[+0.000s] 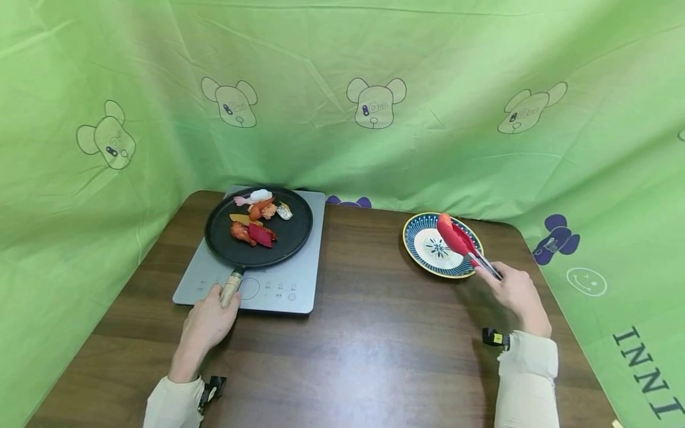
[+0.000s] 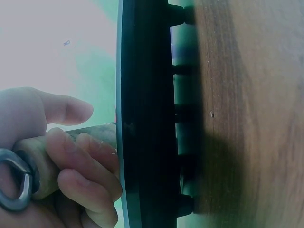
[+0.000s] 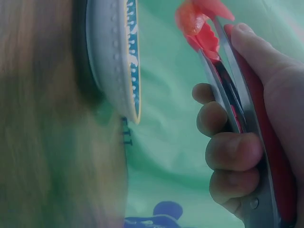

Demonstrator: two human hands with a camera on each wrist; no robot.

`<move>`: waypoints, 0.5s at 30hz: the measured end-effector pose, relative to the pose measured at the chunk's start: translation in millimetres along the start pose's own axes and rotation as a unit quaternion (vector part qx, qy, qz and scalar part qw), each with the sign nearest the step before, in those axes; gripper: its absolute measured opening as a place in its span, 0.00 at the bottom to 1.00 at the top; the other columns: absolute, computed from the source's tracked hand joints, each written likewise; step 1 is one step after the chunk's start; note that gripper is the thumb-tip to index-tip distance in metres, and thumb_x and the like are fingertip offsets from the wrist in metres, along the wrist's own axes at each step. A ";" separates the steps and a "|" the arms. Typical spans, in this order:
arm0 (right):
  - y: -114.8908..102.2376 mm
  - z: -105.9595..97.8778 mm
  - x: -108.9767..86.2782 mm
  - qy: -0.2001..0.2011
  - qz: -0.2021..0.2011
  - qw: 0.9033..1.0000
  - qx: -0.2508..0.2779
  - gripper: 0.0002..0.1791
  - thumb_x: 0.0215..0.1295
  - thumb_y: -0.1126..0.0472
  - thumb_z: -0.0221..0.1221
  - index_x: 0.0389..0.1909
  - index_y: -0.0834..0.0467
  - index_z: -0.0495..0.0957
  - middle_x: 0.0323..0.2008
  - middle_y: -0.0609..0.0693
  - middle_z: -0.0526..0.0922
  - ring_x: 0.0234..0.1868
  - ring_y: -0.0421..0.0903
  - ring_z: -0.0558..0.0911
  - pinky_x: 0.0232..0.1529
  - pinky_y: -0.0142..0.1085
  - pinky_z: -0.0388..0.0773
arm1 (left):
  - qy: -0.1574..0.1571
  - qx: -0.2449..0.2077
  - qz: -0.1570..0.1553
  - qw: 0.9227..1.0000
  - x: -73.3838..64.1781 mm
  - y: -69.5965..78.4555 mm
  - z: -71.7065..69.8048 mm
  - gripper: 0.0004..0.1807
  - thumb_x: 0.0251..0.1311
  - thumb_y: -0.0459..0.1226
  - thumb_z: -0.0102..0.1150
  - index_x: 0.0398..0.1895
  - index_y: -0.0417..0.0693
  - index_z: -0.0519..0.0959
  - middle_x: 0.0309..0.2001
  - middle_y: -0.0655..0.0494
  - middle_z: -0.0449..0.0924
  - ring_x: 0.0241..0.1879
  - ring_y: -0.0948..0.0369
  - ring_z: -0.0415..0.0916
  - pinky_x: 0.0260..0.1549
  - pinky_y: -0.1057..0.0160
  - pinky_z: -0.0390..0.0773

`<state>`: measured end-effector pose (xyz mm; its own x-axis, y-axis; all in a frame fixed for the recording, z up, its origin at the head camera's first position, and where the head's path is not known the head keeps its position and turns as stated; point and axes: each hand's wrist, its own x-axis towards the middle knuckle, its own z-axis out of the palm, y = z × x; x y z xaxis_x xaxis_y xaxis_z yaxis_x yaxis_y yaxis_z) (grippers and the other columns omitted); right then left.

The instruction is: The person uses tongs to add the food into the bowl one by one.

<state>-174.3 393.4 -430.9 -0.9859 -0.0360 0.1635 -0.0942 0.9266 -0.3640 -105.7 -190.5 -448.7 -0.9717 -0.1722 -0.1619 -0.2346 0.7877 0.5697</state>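
Note:
My left hand (image 1: 210,318) grips the pale handle (image 1: 232,288) of a flat black pan (image 1: 291,238). In the left wrist view the fingers (image 2: 85,190) curl round that handle, which has a metal ring (image 2: 21,190) at its end. Several food pieces lie in the pan, among them a dark red slice (image 1: 260,235) and a brown piece of meat (image 1: 242,232). My right hand (image 1: 515,297) holds red-tipped metal tongs (image 1: 457,238) above a blue-patterned plate (image 1: 420,252). Between the tongs' tips is an orange-red food piece (image 3: 191,20), partly hidden.
Under the pan sits a silver induction cooktop (image 1: 299,291) with touch controls. Everything stands on a brown wooden table (image 1: 364,333). A green printed curtain (image 1: 299,65) hangs behind and at both sides, close to the table's edges.

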 end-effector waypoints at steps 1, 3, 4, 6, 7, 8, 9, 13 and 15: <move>-2.0 -0.2 0.7 0.002 -0.003 1.000 0.001 0.26 0.68 0.42 0.51 0.46 0.63 0.76 0.29 0.59 0.79 0.29 0.57 0.76 0.32 0.56 0.70 | 0.001 0.000 0.000 1.000 0.1 0.2 -0.2 0.25 0.66 0.55 0.42 0.46 0.40 0.64 0.20 0.48 0.65 0.16 0.55 0.65 0.14 0.58 0.62; -6.8 0.2 2.2 0.011 -0.016 1.000 0.003 0.24 0.68 0.43 0.52 0.42 0.62 0.77 0.25 0.56 0.77 0.27 0.56 0.75 0.31 0.54 0.70 | 0.002 0.003 0.000 1.000 0.3 0.4 -0.5 0.25 0.66 0.55 0.42 0.45 0.40 0.64 0.20 0.48 0.66 0.16 0.54 0.65 0.14 0.57 0.62; -9.3 1.0 2.9 0.013 -0.021 1.000 0.006 0.23 0.68 0.43 0.52 0.39 0.62 0.77 0.23 0.55 0.76 0.26 0.55 0.74 0.30 0.52 0.69 | 0.002 0.003 0.001 1.000 0.3 0.2 -0.4 0.25 0.66 0.55 0.42 0.45 0.40 0.64 0.20 0.48 0.66 0.16 0.54 0.65 0.14 0.57 0.62; -13.8 2.8 3.9 0.020 -0.030 0.999 0.009 0.21 0.68 0.45 0.53 0.35 0.60 0.76 0.21 0.52 0.74 0.25 0.53 0.72 0.28 0.48 0.68 | 0.002 0.002 0.002 1.000 0.5 0.0 0.0 0.25 0.66 0.55 0.42 0.46 0.40 0.65 0.20 0.48 0.66 0.17 0.54 0.65 0.14 0.57 0.62; -16.0 3.8 4.5 0.022 -0.033 0.999 0.012 0.20 0.68 0.45 0.53 0.33 0.60 0.75 0.20 0.51 0.72 0.24 0.52 0.72 0.28 0.47 0.67 | 0.002 0.003 0.003 1.000 0.6 -0.2 0.1 0.25 0.66 0.54 0.42 0.46 0.40 0.65 0.20 0.48 0.66 0.17 0.54 0.65 0.14 0.57 0.62; -18.4 4.9 5.0 0.024 -0.036 0.999 0.013 0.19 0.68 0.45 0.53 0.31 0.59 0.75 0.18 0.49 0.71 0.24 0.51 0.71 0.27 0.45 0.66 | 0.003 0.002 0.004 1.000 0.7 -0.4 0.5 0.25 0.66 0.54 0.42 0.46 0.40 0.65 0.20 0.48 0.66 0.17 0.54 0.65 0.14 0.57 0.62; -20.8 6.1 5.5 0.023 -0.040 0.999 0.015 0.19 0.68 0.45 0.53 0.31 0.58 0.74 0.18 0.49 0.70 0.24 0.51 0.70 0.27 0.44 0.65 | 0.003 0.002 0.004 1.000 0.8 -0.6 0.6 0.25 0.66 0.54 0.43 0.47 0.39 0.65 0.21 0.48 0.66 0.17 0.54 0.65 0.14 0.57 0.62; -30.5 10.4 8.2 0.023 -0.051 0.998 0.022 0.19 0.68 0.45 0.53 0.32 0.59 0.75 0.17 0.48 0.69 0.23 0.49 0.70 0.27 0.42 0.65 | 0.003 0.002 0.004 1.000 0.6 -1.4 0.5 0.26 0.66 0.54 0.43 0.48 0.39 0.65 0.21 0.48 0.66 0.17 0.54 0.65 0.14 0.57 0.63; -35.4 12.6 10.2 0.021 -0.056 0.998 0.027 0.19 0.68 0.45 0.53 0.32 0.59 0.75 0.17 0.48 0.69 0.23 0.49 0.70 0.27 0.41 0.65 | 0.001 0.001 0.004 1.000 -0.2 -1.8 0.2 0.26 0.66 0.55 0.42 0.48 0.39 0.65 0.21 0.48 0.66 0.17 0.54 0.65 0.14 0.57 0.63</move>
<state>-182.8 355.6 -428.0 -0.9620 -0.1221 0.2441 -0.2126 0.8960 -0.3899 -105.1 -191.8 -449.9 -0.9735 -0.1676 -0.1553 -0.2269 0.7896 0.5701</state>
